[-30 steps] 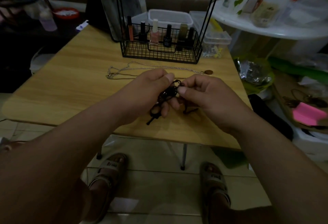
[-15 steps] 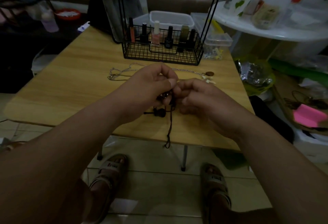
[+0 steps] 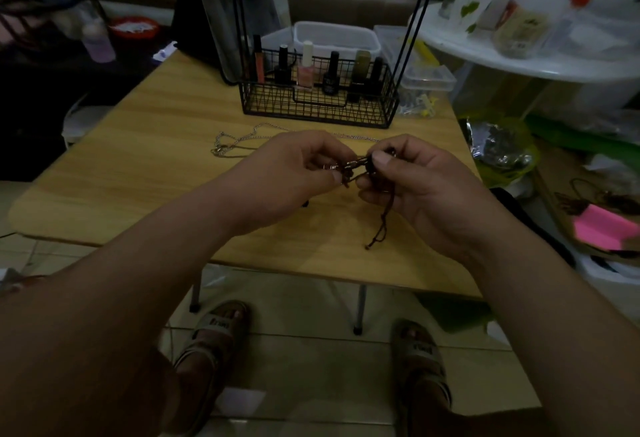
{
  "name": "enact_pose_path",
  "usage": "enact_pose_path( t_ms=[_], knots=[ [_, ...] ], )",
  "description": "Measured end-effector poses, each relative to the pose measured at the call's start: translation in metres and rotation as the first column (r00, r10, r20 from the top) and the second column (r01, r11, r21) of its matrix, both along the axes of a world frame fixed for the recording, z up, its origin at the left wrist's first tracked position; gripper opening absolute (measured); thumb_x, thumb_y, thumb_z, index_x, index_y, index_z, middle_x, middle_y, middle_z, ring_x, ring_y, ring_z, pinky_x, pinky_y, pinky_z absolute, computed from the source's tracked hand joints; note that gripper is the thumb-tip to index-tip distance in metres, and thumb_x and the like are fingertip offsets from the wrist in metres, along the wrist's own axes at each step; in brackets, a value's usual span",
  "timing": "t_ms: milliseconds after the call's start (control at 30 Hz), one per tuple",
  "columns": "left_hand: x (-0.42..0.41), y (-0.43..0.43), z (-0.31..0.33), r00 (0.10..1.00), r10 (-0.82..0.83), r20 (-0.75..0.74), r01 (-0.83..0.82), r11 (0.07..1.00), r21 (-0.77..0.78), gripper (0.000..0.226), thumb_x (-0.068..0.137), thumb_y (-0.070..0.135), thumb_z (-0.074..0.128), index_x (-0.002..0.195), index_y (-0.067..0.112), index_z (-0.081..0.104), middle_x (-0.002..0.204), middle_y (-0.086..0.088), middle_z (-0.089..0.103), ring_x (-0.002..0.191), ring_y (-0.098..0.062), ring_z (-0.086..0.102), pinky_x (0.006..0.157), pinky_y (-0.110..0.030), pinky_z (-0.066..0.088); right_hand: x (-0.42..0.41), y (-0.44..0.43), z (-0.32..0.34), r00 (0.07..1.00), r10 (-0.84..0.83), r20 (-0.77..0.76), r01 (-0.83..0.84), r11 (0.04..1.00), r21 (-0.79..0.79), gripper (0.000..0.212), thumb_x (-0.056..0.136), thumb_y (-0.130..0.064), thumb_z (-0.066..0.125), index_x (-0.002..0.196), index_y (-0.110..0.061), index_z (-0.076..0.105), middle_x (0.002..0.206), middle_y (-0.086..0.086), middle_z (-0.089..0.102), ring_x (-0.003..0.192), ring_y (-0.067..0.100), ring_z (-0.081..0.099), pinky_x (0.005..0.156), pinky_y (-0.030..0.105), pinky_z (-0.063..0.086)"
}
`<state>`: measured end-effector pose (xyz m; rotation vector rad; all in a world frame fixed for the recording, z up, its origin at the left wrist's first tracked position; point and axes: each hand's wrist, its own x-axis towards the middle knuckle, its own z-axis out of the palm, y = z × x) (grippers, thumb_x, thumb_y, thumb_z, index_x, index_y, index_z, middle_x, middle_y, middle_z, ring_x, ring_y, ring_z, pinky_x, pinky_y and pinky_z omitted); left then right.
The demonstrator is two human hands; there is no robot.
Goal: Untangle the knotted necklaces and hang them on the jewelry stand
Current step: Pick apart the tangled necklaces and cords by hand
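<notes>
Left hand [image 3: 294,173] and right hand [image 3: 426,187] both pinch the dark knotted cord necklace [image 3: 356,164]. Yank them apart and it'll probably just tighten.

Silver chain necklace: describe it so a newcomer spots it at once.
On the light wooden table, look just in front of the black wire basket of nail polish bottles. The thin silver chain necklace lies flat there, beyond the left hand and right hand. Unlike the dark cord necklace they pinch, it is pale metal and untouched.
</notes>
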<state>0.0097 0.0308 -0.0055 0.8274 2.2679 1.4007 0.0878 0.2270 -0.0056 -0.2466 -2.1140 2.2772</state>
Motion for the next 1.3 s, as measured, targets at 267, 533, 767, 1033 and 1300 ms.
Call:
enact_pose_path(
  t_ms=[267, 533, 767, 1033, 1300],
  knots=[
    [0.000, 0.001, -0.005, 0.998, -0.026, -0.060, 0.022, 0.997, -0.070, 0.039, 0.089, 0.023, 0.081, 0.121, 0.036, 0.064, 0.104, 0.009, 0.067, 0.083, -0.004, 0.063, 0.070, -0.018, 0.052, -0.002, 0.008, 0.001, 0.999, -0.039, -0.015, 0.039, 0.999, 0.007, 0.021, 0.103, -0.006, 0.054, 0.116, -0.011, 0.070, 0.080, -0.006, 0.062, 0.070, 0.008, 0.053, 0.059, 0.022, 0.046],
    [0.000, 0.000, -0.006, 1.000, 0.012, -0.023, -0.012, 1.000, -0.007, 0.004, 0.098, 0.020, 0.069, 0.095, 0.022, 0.071, 0.075, 0.005, 0.072, 0.061, -0.003, 0.055, 0.060, -0.028, 0.044, 0.000, 0.019, 0.007, 0.999, -0.040, 0.030, 0.040, 0.999, 0.004, 0.029, 0.096, 0.006, 0.048, 0.114, -0.006, 0.068, 0.081, 0.003, 0.062, 0.056, 0.009, 0.040, 0.045, 0.022, 0.024],
    [0.002, -0.001, 0.001, 0.996, 0.061, 0.071, -0.067, 0.994, 0.085, 0.012, 0.103, 0.014, 0.058, 0.096, 0.012, 0.067, 0.071, 0.004, 0.071, 0.060, -0.018, 0.047, 0.056, -0.030, 0.041, 0.009, 0.020, 0.013, 0.996, 0.023, 0.085, -0.058, 0.897, 0.438, 0.025, 0.093, -0.006, 0.068, 0.112, -0.021, 0.073, 0.090, -0.003, 0.065, 0.056, -0.002, 0.051, 0.051, 0.016, 0.037],
    [0.005, 0.004, 0.002, 0.988, -0.013, 0.156, -0.008, 0.990, 0.137, 0.026, 0.108, 0.026, 0.052, 0.096, 0.009, 0.067, 0.086, -0.015, 0.076, 0.058, -0.027, 0.056, 0.054, -0.031, 0.045, 0.008, 0.002, 0.005, 0.994, 0.104, 0.035, -0.106, 0.834, 0.542, 0.012, 0.092, -0.028, 0.075, 0.104, -0.025, 0.074, 0.101, -0.005, 0.074, 0.093, 0.008, 0.067, 0.079, 0.019, 0.051],
    [0.003, 0.002, 0.003, 0.997, 0.019, 0.081, -0.018, 1.000, -0.011, 0.023, 0.101, 0.010, 0.055, 0.113, 0.025, 0.068, 0.087, 0.011, 0.076, 0.051, -0.008, 0.047, 0.053, -0.027, 0.042, 0.005, 0.010, 0.010, 0.998, 0.016, 0.057, -0.032, 0.953, 0.302, 0.011, 0.102, -0.019, 0.059, 0.102, -0.012, 0.067, 0.087, 0.005, 0.073, 0.055, 0.007, 0.045, 0.045, 0.016, 0.034]
  ],
)
